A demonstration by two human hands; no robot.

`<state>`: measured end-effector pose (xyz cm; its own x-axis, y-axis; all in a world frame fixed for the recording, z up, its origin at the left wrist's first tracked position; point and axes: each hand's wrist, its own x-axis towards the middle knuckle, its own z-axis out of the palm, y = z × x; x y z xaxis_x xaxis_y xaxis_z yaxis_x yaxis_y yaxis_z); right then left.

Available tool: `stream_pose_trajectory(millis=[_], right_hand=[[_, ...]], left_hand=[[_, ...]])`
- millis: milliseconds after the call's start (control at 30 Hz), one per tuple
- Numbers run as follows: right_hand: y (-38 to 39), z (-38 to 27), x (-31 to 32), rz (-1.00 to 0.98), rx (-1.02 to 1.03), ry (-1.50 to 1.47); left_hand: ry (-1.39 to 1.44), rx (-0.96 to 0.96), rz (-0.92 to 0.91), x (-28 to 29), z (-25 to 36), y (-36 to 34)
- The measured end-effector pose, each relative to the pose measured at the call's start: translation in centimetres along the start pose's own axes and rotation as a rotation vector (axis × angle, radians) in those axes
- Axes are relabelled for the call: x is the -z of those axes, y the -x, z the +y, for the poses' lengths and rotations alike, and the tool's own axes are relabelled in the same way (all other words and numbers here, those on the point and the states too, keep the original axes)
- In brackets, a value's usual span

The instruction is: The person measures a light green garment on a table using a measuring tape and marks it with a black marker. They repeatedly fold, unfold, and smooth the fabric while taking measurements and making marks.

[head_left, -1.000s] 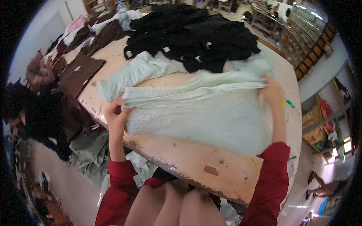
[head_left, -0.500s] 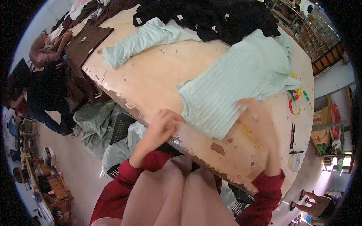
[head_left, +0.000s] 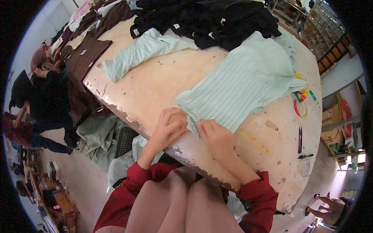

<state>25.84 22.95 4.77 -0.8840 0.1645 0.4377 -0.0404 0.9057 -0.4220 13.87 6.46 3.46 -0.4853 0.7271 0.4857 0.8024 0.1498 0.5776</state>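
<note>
A pale mint pleated garment lies spread over the light worktable, its hem pointing towards me. At the hem's near left corner my left hand is closed, with the fingers curled and the fingertips at the cloth's edge. Close beside it, my right hand pinches the same hem, thumb and fingers pressed together. The exact grip of both hands is partly hidden by the knuckles. A second mint garment, bunched into a long fold, rests farther back on the left.
Black garments with white labels cover the table's far side; brown garments hang over its left edge. At the right are a coloured tape measure, a black pen and a tape roll. Other people stand at the left.
My right hand has swung left from the garment's right side to its hem, beside my left hand. My left hand has shifted slightly up and right to the cloth's corner.
</note>
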Motion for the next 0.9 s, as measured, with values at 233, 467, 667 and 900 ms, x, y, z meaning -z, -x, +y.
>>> stream_pose_trajectory(millis=[233,467,667,900], right_hand=[[-0.6,-0.9,3.3,-0.113,-0.186,-0.501],[-0.2,-0.6,6.3,0.004,0.226,0.165],[-1.2,0.5,7.6,0.073,0.028,-0.375],[-1.7,1.6,8.1,0.021,-0.124,-0.583]], left_hand=[[0.294,-0.122,0.058,-1.0,0.4,-2.2],[0.554,0.162,0.202,0.7,0.7,-3.8],[0.909,0.119,0.233,2.0,-0.2,-3.4],[0.894,0.185,0.2,2.6,0.2,-3.1]])
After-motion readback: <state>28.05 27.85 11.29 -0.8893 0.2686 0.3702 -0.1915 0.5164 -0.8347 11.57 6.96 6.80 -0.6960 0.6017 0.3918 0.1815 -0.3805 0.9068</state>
